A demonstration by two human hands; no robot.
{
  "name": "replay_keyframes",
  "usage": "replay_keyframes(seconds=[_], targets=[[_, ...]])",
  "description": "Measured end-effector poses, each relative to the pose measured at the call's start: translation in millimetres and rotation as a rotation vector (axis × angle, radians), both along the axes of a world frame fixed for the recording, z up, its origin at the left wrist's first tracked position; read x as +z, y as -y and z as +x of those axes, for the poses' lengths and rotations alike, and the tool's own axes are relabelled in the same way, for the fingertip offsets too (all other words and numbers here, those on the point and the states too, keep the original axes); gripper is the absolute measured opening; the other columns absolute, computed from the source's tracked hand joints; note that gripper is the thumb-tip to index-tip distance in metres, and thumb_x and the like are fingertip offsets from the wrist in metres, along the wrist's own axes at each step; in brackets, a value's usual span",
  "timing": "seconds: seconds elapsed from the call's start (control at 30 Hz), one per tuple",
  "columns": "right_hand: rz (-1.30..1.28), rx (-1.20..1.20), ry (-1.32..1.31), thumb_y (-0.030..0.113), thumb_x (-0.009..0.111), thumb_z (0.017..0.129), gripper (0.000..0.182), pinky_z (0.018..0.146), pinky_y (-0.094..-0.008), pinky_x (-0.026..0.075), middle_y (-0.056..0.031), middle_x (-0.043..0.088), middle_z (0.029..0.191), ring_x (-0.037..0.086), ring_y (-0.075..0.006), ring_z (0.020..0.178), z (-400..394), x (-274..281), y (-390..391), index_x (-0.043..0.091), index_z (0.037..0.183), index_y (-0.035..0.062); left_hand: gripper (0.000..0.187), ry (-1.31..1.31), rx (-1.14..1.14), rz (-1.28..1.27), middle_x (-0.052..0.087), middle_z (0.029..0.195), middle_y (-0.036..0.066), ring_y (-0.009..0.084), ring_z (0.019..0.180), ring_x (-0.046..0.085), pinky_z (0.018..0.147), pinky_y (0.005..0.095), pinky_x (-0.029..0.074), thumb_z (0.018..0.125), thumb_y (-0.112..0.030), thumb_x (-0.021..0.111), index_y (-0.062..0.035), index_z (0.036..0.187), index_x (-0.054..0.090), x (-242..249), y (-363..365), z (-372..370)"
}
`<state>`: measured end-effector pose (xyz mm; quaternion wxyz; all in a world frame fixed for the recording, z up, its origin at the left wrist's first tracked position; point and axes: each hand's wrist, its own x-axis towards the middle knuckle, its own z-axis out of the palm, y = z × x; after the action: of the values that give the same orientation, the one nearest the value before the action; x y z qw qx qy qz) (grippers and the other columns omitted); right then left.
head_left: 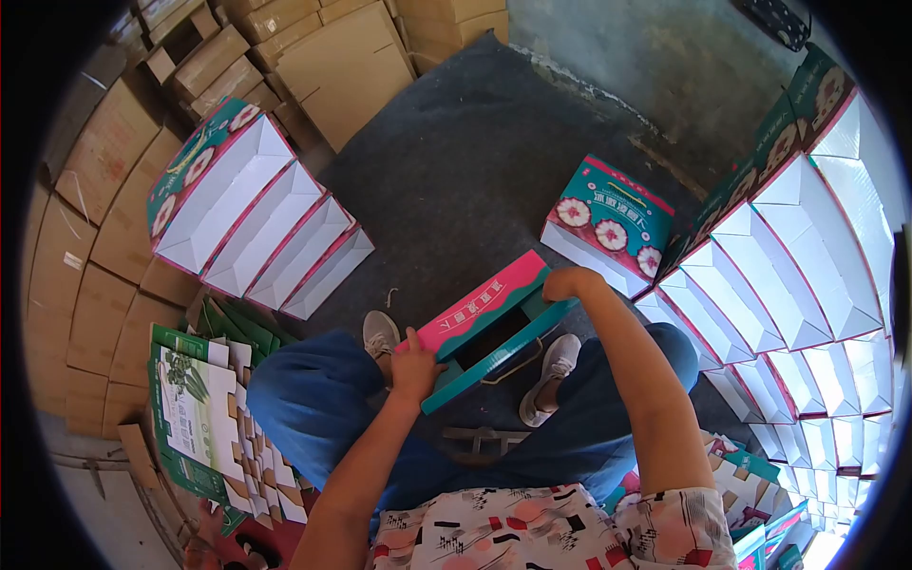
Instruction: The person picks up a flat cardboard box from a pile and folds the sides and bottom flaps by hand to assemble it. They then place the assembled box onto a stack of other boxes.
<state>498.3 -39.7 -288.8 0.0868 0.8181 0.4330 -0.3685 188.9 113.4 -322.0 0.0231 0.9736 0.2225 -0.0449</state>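
Between my knees is a pink and teal cardboard gift box (475, 306), tilted, with a dark opening along its top and a thin handle on the near side. My left hand (414, 372) grips its left end, one finger stretched along the pink panel. At the right end, my right hand (573, 283) is closed around the teal corner; its fingertips are partly hidden. Just beyond that hand stands a matching box (613, 220) with fruit pictures on its teal face.
Stacked white-sided boxes (256, 204) stand front left. A tall stack of such boxes (793, 256) fills the right. Brown cartons (104, 228) line the left wall. Flattened green-and-white cardboard (195, 413) lies by my left knee. Part of another person (204, 532) shows bottom left.
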Motion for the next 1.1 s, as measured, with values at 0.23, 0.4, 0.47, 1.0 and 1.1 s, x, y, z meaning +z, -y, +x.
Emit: replay_keyframes(seconds=[0.23, 0.4, 0.47, 1.0, 1.1], targets=[[0.290, -0.113, 0.049, 0.044, 0.045, 0.089, 0.048, 0.081, -0.0404, 0.046, -0.0164, 0.066, 0.094, 0.062, -0.0297, 0.091, -0.9, 50.1, 24.3, 0.067, 0.095, 0.0023, 0.045, 0.032, 0.013, 0.014, 0.038, 0.135, 0.030, 0.0342, 0.085, 0.064, 0.073, 0.0431, 0.048, 0.067, -0.039, 0.075, -0.0027, 0.093, 0.066, -2.8, 3.1, -5.7], [0.407, -0.212, -0.090, 0.042, 0.049, 0.087, 0.042, 0.083, -0.0388, 0.046, -0.0158, 0.066, 0.098, 0.061, -0.0298, 0.097, -6.9, 105.0, 47.1, 0.067, 0.097, 0.0050, 0.050, 0.028, 0.064, -0.123, 0.041, 0.132, 0.028, 0.0368, 0.088, 0.063, 0.072, 0.0442, 0.050, 0.072, -0.037, 0.072, 0.0001, 0.103, 0.059, 15.9, -2.7, -9.3], [0.416, -0.191, -0.047, 0.038, 0.053, 0.084, 0.038, 0.085, -0.0381, 0.046, -0.0158, 0.065, 0.100, 0.061, -0.0292, 0.099, 5.5, 100.7, 56.2, 0.067, 0.098, 0.0060, 0.051, 0.065, 0.184, -0.257, 0.043, 0.131, 0.027, 0.0392, 0.091, 0.061, 0.075, 0.0459, 0.050, 0.074, -0.036, 0.070, 0.0015, 0.106, 0.056, 33.0, -7.4, -17.6], [0.373, -0.382, -0.446, 0.061, 0.065, 0.072, 0.074, 0.079, -0.0366, 0.050, -0.0154, 0.062, 0.109, 0.058, -0.0271, 0.103, 39.7, 18.6, 47.1, 0.055, 0.121, 0.0066, 0.076, -0.003, 0.423, -1.348, 0.050, 0.128, 0.015, 0.0246, 0.117, 0.048, 0.097, 0.0395, 0.038, 0.068, -0.041, 0.078, -0.0065, 0.129, 0.048, -24.3, -12.2, -41.2], [0.552, -0.434, -0.258, 0.065, 0.059, 0.074, 0.080, 0.080, -0.0392, 0.049, -0.0206, 0.061, 0.111, 0.057, -0.0318, 0.106, 82.8, 29.5, 44.9, 0.053, 0.119, -0.0012, 0.071, 0.158, 0.685, -1.514, 0.046, 0.133, 0.012, 0.0268, 0.123, 0.042, 0.097, 0.0455, 0.034, 0.074, -0.045, 0.072, -0.0115, 0.131, 0.046, -15.7, -27.0, -2.3]])
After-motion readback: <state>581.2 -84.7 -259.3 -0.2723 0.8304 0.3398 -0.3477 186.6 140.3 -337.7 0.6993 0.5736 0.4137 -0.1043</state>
